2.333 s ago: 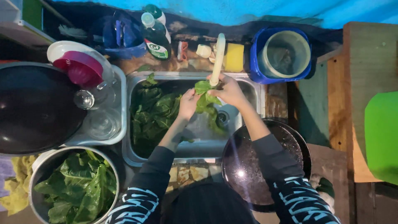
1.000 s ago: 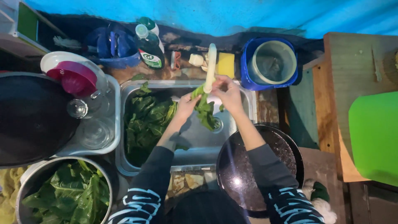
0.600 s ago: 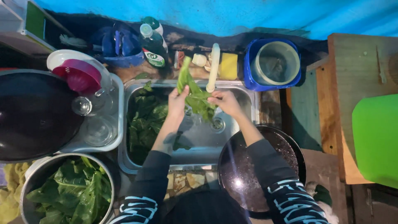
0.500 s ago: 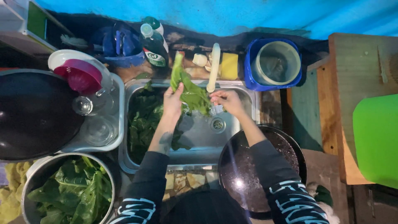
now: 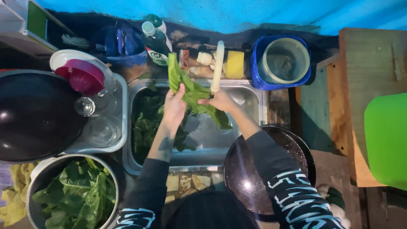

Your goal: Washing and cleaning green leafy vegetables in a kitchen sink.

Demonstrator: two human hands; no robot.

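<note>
Both hands grip a green leaf between them.

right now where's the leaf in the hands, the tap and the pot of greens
leaf (image 5: pixel 191 94), head view, middle of the blade
tap (image 5: pixel 218 63), head view, white spout
pot of greens (image 5: pixel 39 169), head view, metal rim

Both forearms reach forward in dark sleeves pushed up past the wrists. The left hand is closed in a grip, fingers curled, knuckles up. The right hand sits just beside it, fingers pinched together.
</note>
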